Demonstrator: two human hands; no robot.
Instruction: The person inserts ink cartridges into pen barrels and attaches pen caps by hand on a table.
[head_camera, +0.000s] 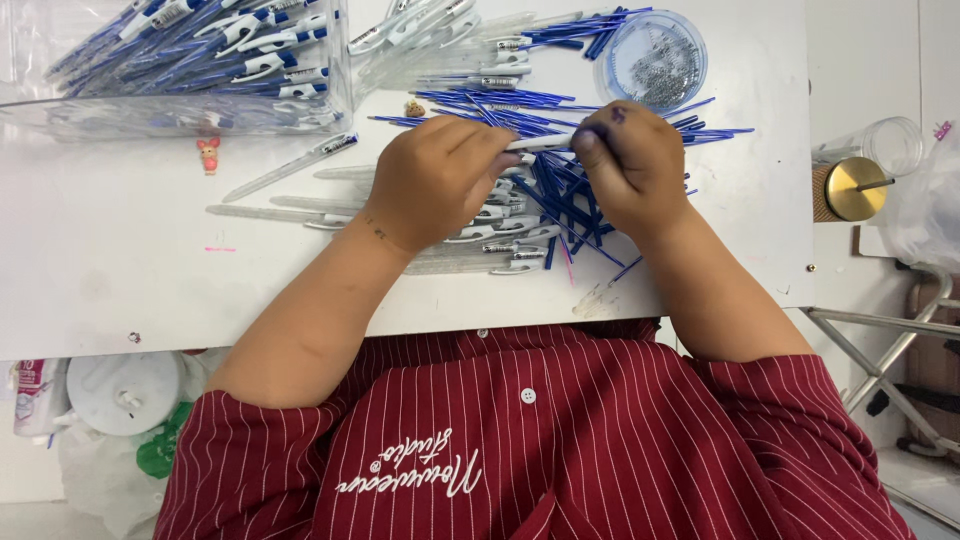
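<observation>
White table (120, 270); hands (535, 170) hide pen barrel (538, 143) ends.

Up at the far left sits a clear plastic bin (60, 115) stacked with finished blue-and-white pens (260, 45). A small pink figurine (208, 153) stands just beside it on the white worktop (110, 270). Off right, a gold-lidded cup (848, 188) and clear tumbler (893, 143).

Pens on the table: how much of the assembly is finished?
Done: many assembled pens fill the clear box. In hand: left hand and right hand hold one white pen barrel. Left: a pile of blue refills and clear barrels.
</observation>
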